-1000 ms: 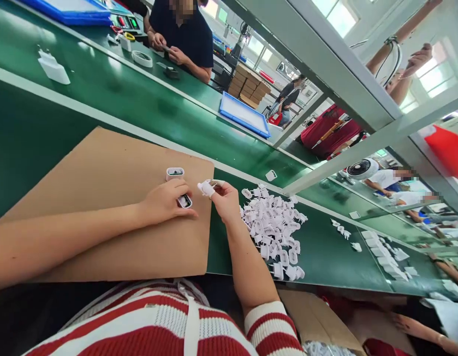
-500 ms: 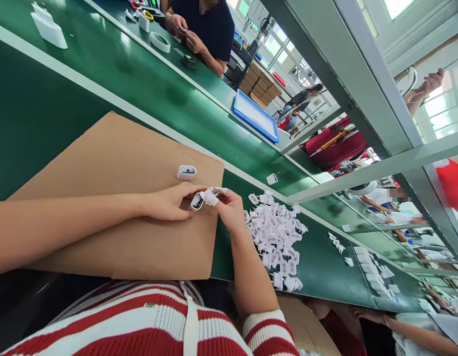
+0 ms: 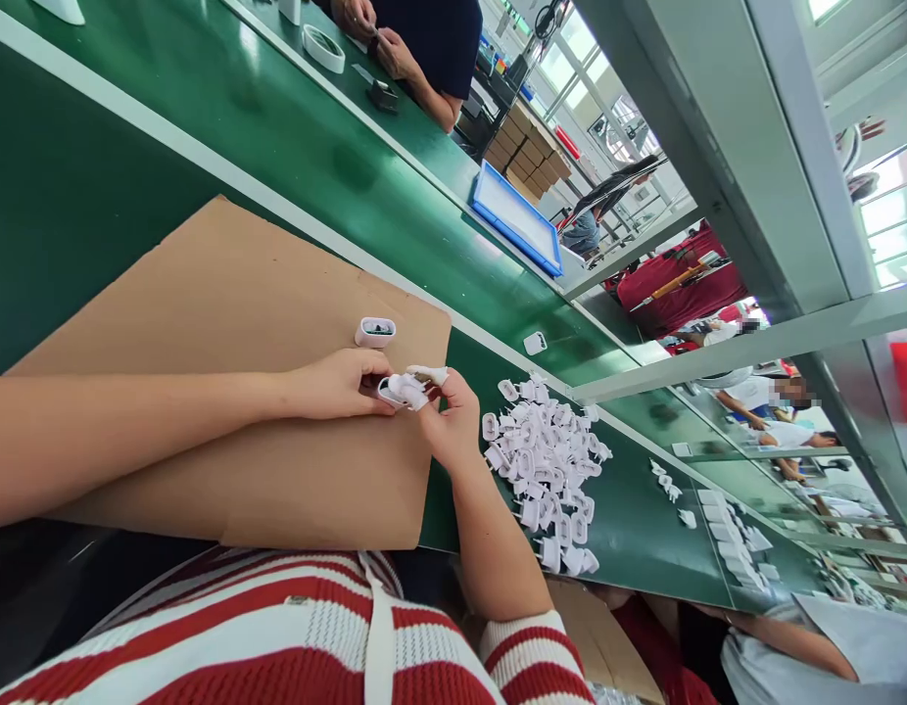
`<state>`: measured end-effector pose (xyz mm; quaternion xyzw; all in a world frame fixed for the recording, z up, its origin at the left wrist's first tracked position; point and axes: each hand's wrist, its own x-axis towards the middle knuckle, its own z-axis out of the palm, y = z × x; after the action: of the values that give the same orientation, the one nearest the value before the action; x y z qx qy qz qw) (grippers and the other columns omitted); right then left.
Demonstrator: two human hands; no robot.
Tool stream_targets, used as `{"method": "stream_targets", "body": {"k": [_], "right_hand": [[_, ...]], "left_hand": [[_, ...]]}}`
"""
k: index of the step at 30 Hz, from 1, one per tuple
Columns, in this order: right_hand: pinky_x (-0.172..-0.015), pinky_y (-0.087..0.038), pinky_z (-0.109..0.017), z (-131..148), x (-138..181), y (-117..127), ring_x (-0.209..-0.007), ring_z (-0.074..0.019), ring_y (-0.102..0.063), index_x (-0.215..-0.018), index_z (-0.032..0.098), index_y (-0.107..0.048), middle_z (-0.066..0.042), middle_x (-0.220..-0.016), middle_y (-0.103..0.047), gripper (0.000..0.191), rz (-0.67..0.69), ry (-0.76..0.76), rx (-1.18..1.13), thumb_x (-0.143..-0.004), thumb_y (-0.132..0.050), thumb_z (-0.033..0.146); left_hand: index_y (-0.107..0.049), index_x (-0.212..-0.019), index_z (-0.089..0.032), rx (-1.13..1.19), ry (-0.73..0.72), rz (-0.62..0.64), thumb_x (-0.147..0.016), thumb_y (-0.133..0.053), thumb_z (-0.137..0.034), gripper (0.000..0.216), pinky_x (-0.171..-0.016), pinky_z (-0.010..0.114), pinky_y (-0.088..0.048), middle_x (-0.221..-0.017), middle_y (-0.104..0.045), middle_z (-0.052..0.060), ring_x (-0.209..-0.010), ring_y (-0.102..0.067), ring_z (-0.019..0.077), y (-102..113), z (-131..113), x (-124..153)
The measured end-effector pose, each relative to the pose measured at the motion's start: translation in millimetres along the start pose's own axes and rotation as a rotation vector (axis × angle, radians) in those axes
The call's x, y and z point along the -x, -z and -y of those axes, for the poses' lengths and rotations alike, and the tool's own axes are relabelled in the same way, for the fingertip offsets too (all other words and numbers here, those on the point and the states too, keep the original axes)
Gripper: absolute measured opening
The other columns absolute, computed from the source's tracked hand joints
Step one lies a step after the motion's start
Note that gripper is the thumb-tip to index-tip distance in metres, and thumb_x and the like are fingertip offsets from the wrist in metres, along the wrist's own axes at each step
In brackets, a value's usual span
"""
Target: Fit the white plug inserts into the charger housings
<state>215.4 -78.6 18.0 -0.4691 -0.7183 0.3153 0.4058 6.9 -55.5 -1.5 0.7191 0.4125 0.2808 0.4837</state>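
My left hand [image 3: 336,384] is closed around a small white charger shell [image 3: 389,393] over the brown cardboard sheet [image 3: 225,323]. My right hand [image 3: 446,416] pinches a white plug cap [image 3: 409,387] and presses it against the open end of that shell. The two hands touch at the parts. A second white shell [image 3: 373,332] stands open-side up on the cardboard just beyond my left hand. A heap of white plug caps [image 3: 546,470] lies on the green table right of my right hand.
The green conveyor belt [image 3: 299,127] runs behind the cardboard. A single white part [image 3: 534,343] lies by the belt edge. A blue tray [image 3: 516,217] and a tape roll [image 3: 323,47] sit further back, where another person's hands [image 3: 380,39] work. More white parts [image 3: 725,529] lie far right.
My hands came together: the right hand carried the plug cap to the shell in my left hand, and now the cap is pushed onto it. The camera tilted slightly.
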Motion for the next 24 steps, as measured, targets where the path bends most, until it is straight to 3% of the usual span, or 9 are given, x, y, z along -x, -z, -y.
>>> {"method": "stream_targets", "body": {"k": [4, 8, 19, 24], "right_hand": [[-0.083, -0.051, -0.034, 0.3, 3.5, -2.5, -0.095, -0.0212, -0.061, -0.113, 0.023, -0.072, -0.006, -0.097, -0.066, 0.028, 0.054, 0.162, 0.304, -0.089, -0.059, 0.019], [-0.082, -0.05, -0.036, 5.4, 3.4, -2.2, -0.094, -0.0235, -0.057, -0.102, 0.018, -0.07, -0.009, -0.094, -0.062, 0.024, 0.101, 0.231, 0.511, -0.087, -0.054, 0.011], [-0.068, -0.043, -0.029, 8.9, -15.3, 6.0, -0.078, -0.0186, -0.054, -0.079, 0.02, -0.065, -0.002, -0.077, -0.052, 0.019, 0.253, 0.247, 0.425, -0.076, -0.055, 0.005], [-0.062, -0.038, -0.029, 13.6, -14.8, -0.4, -0.073, -0.0185, -0.051, -0.065, 0.021, -0.057, -0.001, -0.072, -0.049, 0.018, 0.153, 0.172, 0.52, -0.068, -0.055, 0.004]], "left_hand": [[-0.068, -0.078, -0.022, -0.03, -0.03, -0.023, -0.075, -0.073, -0.05, 0.029, -0.067, 0.031, -0.044, -0.077, -0.065, 0.001, -0.076, -0.059, 0.0218, -3.0, 1.6, -0.8], [-0.069, -0.077, -0.021, -0.027, -0.028, -0.035, -0.075, -0.073, -0.051, 0.03, -0.065, 0.031, -0.041, -0.075, -0.063, 0.001, -0.073, -0.057, 0.021, -4.6, 1.1, -1.9], [-0.067, -0.077, -0.018, -0.06, -0.022, 0.009, -0.074, -0.074, -0.048, 0.03, -0.07, 0.03, -0.043, -0.079, -0.064, 0.002, -0.078, -0.059, 0.0205, 0.1, -6.9, 1.1], [-0.061, -0.068, -0.017, -0.181, -0.09, -0.061, -0.08, -0.068, -0.05, 0.036, -0.065, 0.03, -0.039, -0.073, -0.057, 0.003, -0.073, -0.055, 0.019, -5.4, -4.5, 4.2]]}}
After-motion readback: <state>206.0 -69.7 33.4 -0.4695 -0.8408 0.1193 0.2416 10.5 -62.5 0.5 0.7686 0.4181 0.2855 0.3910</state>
